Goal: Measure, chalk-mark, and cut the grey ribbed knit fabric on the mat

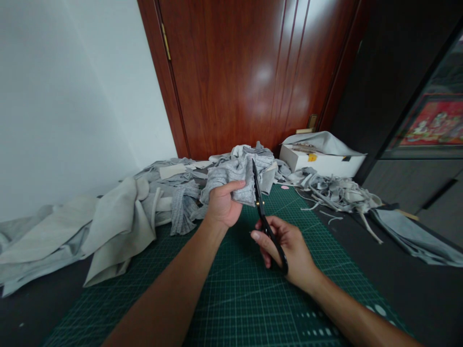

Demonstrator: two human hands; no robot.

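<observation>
My left hand is closed on a piece of grey ribbed knit fabric, thumb on top, holding it raised above the mat. In my right hand is a pair of black scissors, the fingers through its handles. The blades point away from me and lie along the right edge of the knit fabric. Whether the cloth is between the blades I cannot tell. Beneath both hands spreads a green cutting mat with grid lines.
Grey and off-white fabric pieces heap up on the left. At the back right stands a white box with grey cloth on top. Tangled fabric strips and a folded grey cloth lie on the right. A wooden door rises behind.
</observation>
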